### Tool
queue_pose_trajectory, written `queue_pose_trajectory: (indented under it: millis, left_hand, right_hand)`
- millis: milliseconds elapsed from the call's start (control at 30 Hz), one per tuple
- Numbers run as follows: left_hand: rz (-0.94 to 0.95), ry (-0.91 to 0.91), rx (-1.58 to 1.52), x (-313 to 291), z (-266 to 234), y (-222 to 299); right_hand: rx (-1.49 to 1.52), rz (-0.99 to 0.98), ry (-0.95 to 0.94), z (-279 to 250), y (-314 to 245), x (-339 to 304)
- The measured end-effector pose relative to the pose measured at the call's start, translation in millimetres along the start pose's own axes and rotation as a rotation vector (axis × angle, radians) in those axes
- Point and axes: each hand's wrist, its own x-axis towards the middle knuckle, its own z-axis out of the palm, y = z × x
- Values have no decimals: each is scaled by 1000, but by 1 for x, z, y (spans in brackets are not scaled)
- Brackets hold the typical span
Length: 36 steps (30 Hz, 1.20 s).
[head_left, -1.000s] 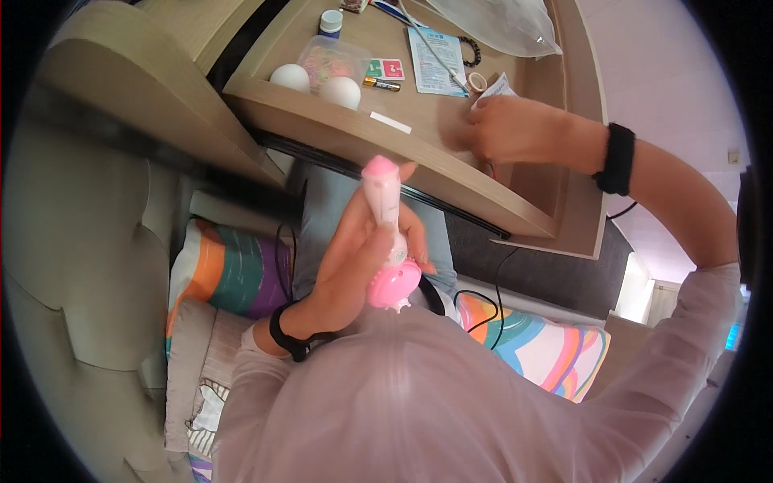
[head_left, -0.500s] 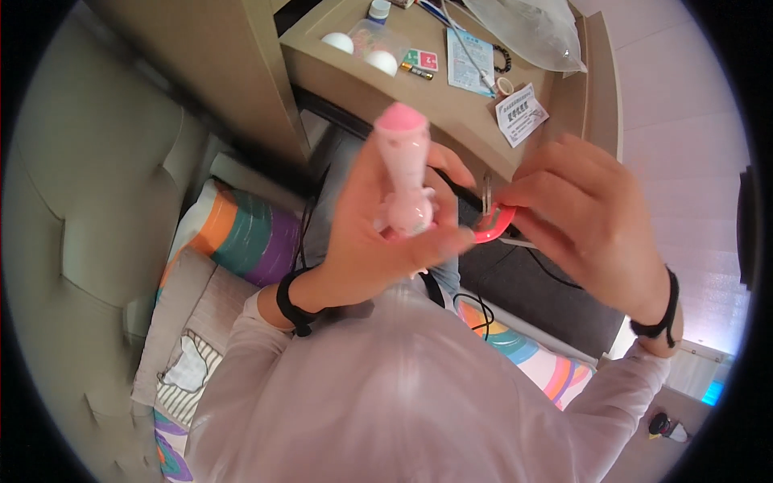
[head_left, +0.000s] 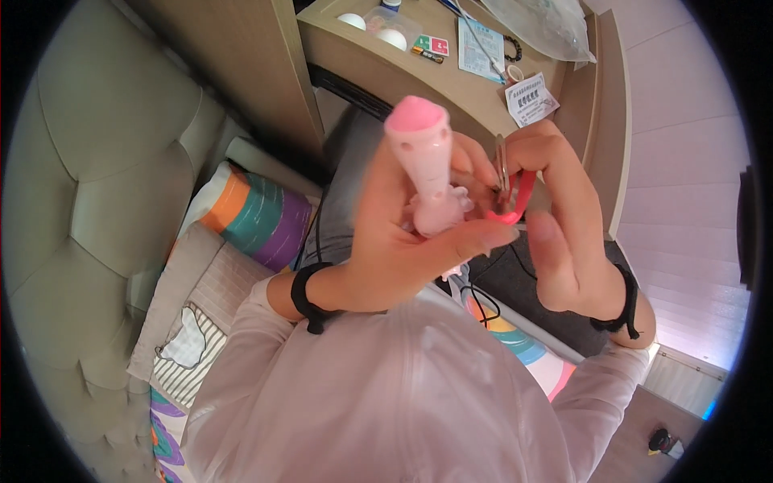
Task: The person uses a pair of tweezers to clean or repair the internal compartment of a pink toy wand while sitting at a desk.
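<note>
My left hand (head_left: 374, 262) is wrapped round a pale pink plastic figure (head_left: 427, 157), which stands tilted upward with its darker pink, rounded end on top. Small knobbly shapes stick out near its lower part, and the palm and fingers hide the rest. Beside it, a bright pink strap (head_left: 523, 197) and thin metal rings (head_left: 502, 161) lie between both hands. My right hand (head_left: 568, 209) has its fingers curled at the strap and rings, with its thumb standing apart below. Whether the strap joins the figure is hidden behind the left thumb.
Ahead is an open drawer (head_left: 394, 79) holding white balls (head_left: 392, 39), a battery (head_left: 427, 55), a blue-white packet (head_left: 479, 47), a tape roll (head_left: 514, 74), a leaflet (head_left: 531, 100) and a clear bag (head_left: 539, 28). A striped cushion (head_left: 258, 217) leans by the padded headboard (head_left: 121, 209) on my left.
Both hands have come closer together. My right hand has moved left and turned, its thumb parting from the fingers. The strap now stands more upright, and the figure has shifted slightly right.
</note>
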Motion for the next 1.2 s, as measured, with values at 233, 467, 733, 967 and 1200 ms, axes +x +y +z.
queue_pose_trajectory:
  millis: [233, 467, 733, 967, 1200]
  left_hand:
    - [-241, -73, 72, -1, 1, 10]
    - [-470, 50, -172, 4, 2, 14]
    - [-541, 52, -180, 5, 4, 10]
    - [-543, 139, -145, 5, 8, 4]
    - [-504, 157, -149, 5, 12, 3]
  right_hand:
    - [523, 445, -3, 0, -3, 8]
    - [-436, -91, 126, -8, 0, 1]
    - [-729, -192, -2, -5, -3, 5]
    - [-718, -239, 18, -3, 5, 7]
    - [-935, -234, 112, 9, 6, 5]
